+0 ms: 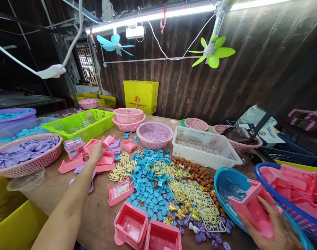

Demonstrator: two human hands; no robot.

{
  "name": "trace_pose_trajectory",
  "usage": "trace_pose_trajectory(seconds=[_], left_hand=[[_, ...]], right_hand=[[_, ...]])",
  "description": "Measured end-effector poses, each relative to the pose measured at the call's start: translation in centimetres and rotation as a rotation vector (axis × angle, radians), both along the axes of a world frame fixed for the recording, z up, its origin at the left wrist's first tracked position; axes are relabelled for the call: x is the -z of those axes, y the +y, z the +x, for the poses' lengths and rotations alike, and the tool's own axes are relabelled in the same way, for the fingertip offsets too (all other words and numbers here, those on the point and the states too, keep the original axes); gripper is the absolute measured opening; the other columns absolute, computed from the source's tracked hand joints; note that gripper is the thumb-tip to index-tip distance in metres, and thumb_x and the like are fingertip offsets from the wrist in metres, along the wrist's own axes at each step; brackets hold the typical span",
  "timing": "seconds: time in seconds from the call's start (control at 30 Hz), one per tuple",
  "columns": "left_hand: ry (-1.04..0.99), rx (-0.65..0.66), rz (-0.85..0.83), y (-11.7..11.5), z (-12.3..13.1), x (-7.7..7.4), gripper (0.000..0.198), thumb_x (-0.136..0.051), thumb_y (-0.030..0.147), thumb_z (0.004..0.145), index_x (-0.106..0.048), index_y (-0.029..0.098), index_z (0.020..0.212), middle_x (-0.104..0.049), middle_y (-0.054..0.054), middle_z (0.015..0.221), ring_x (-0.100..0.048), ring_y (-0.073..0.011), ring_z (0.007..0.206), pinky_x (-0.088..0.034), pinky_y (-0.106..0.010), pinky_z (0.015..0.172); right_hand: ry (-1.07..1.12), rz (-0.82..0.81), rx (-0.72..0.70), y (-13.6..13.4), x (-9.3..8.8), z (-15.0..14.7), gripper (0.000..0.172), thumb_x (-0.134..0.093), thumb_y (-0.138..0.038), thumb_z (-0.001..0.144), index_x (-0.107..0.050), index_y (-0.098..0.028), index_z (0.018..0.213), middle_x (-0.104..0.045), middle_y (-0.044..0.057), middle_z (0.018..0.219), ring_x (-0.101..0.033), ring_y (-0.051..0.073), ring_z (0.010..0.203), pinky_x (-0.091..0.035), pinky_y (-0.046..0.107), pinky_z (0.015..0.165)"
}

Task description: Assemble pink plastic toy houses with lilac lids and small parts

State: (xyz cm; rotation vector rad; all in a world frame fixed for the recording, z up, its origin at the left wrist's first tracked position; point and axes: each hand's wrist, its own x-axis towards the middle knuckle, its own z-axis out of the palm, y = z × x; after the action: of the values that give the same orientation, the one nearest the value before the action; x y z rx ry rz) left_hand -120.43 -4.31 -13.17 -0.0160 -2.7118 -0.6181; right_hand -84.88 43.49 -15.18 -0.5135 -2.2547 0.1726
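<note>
My right hand (pixel 275 225) grips a pink molded plastic part (pixel 257 206) above a light-blue basin (pixel 223 180) holding clear plastic pieces. My left hand (pixel 96 152) reaches to a cluster of pink parts at centre left, its fingers closed against a pink plastic piece (pixel 108 140); the fingertips are partly hidden. Close by lie a pink tray-like part (pixel 71 164) and purple pieces (pixel 114 146). Nearer me are a pink part with a printed packet (pixel 120 191) and two hollow pink boxes (pixel 131 224). Small blue pieces (pixel 148 180) are heaped in the middle.
Cream sprues (pixel 202 201), brown pieces (pixel 197 170) and purple discs (pixel 218 239) spread to the right. A white crate (pixel 205 152), purple basket (pixel 154 135) and green crate (pixel 83 125) stand behind. A blue-rimmed basket (pixel 304 208) of pink parts sits far right; a pink basket (pixel 39 159) left.
</note>
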Motion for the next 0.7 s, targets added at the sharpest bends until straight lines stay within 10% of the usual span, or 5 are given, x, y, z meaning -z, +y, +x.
trace_pose_trajectory(seconds=[0.13,0.3,0.5,0.7], left_hand=[[0.083,0.051,0.283,2.2,1.6,-1.9,0.044,-0.049,0.037,0.076,-0.047,0.01,0.111,-0.062,-0.015,0.103,-0.058,-0.0266,0.097,-0.046,-0.039,0.086],[-0.076,0.421,0.783,11.0,10.2,-2.0,0.044,-0.054,0.045,0.075,-0.051,0.014,0.107,-0.063,-0.006,0.095,-0.062,-0.0175,0.081,-0.053,-0.031,0.075],[-0.624,0.763,1.353,20.0,23.1,-0.9,0.041,-0.073,0.039,0.064,-0.055,0.018,0.094,-0.065,-0.005,0.09,-0.063,-0.019,0.08,-0.051,-0.032,0.073],[-1.119,1.053,1.565,20.7,26.9,-0.6,0.061,-0.063,0.066,0.063,-0.065,0.016,0.099,-0.069,-0.012,0.101,-0.057,-0.0332,0.11,-0.042,-0.047,0.095]], right_hand=[[-0.013,-0.263,0.067,-0.8,-0.5,0.7,0.086,-0.039,-0.083,0.065,-0.053,-0.017,0.119,-0.063,0.019,0.109,-0.06,0.039,0.096,-0.052,0.049,0.073],[-0.007,-0.746,-0.238,-7.5,-1.2,-1.0,0.066,-0.052,-0.063,0.075,-0.044,-0.023,0.127,-0.063,0.011,0.108,-0.065,0.026,0.084,-0.055,0.035,0.065],[0.206,-0.33,-0.489,-14.2,-1.5,-2.5,0.05,-0.064,-0.04,0.077,-0.046,-0.026,0.121,-0.048,0.012,0.12,-0.043,0.033,0.12,-0.043,0.052,0.094],[-0.17,-0.543,-0.702,-12.6,-2.8,0.3,0.047,-0.072,-0.041,0.068,-0.051,-0.022,0.106,-0.013,0.013,0.149,-0.017,0.036,0.137,-0.03,0.054,0.106]])
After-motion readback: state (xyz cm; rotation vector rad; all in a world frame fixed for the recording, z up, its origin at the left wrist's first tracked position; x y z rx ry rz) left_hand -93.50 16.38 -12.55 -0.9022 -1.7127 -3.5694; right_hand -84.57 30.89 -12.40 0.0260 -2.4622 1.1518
